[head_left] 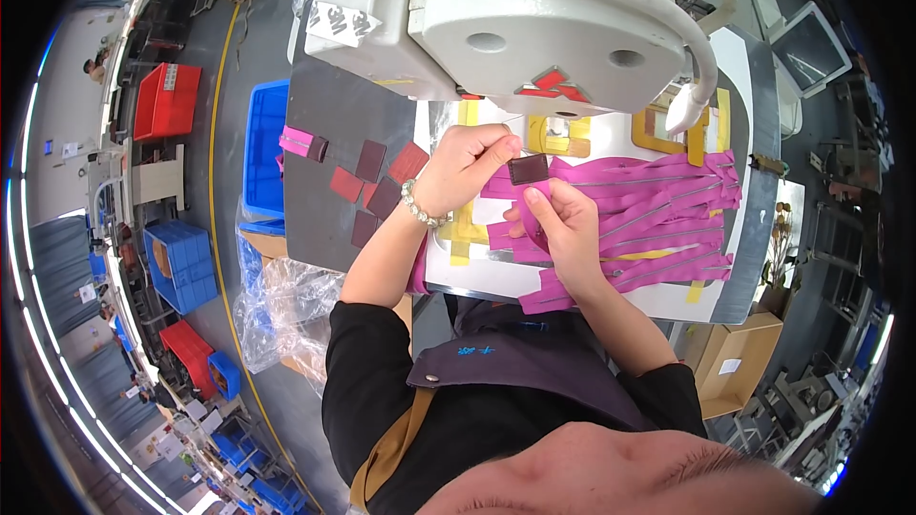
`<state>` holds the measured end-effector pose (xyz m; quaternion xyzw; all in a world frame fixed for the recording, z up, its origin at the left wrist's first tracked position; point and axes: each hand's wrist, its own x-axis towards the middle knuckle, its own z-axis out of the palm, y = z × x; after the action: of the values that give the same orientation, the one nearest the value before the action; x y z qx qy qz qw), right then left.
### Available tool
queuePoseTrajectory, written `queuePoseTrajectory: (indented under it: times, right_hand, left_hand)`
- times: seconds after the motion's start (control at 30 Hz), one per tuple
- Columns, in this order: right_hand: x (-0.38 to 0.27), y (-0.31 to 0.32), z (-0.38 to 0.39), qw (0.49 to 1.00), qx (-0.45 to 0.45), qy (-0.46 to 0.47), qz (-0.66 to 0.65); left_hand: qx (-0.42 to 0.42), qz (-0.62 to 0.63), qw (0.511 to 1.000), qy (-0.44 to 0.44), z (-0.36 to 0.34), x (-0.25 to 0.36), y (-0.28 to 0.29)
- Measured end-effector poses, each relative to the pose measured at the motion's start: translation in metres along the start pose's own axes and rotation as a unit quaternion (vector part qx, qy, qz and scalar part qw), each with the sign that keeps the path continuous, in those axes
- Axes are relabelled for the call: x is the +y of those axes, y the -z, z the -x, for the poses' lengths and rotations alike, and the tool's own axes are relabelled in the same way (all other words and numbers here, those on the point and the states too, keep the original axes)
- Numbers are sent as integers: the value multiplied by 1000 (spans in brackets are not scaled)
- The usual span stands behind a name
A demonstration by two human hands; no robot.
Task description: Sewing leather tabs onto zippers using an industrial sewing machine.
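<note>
Both hands, left [465, 167] and right [563, 224], pinch a dark patch [528, 169] (long axis sideways) on magenta strap [537, 198]

White label [342, 24] on machine; brown carton [730, 362] lower right.

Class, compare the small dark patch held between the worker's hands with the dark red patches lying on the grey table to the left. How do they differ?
The held patch is pinched in the left hand against a pink strip held by the right hand; the loose patches lie flat and untouched. It is single and looks dark brown; they are several, scattered, some redder. All are small flat rectangles.
</note>
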<state>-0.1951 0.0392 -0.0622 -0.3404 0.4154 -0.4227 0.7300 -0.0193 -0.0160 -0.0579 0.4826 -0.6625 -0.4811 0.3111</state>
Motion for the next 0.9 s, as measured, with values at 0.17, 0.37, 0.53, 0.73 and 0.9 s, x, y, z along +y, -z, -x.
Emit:
queuePoseTrajectory:
  times: [0.17,0.37,0.53,0.73,0.9]
  right_hand:
    - [1,0,0,1000,4,3,-8]
    - [4,-1,3,1000,7,23,4]
    - [2,2,4,998,-5,14,57]
    - [5,-1,5,999,16,20,25]
    - [4,-1,6,999,19,22,29]
  left_hand:
    - [5,46,999,10,2,3,-1]
    - [-47,25,998,21,5,9,2]
    - [-34,22,999,-15,3,10,-5]
    - [-36,53,998,-7,3,11,-7]
    - [-39,94,995,14,3,11,-9]
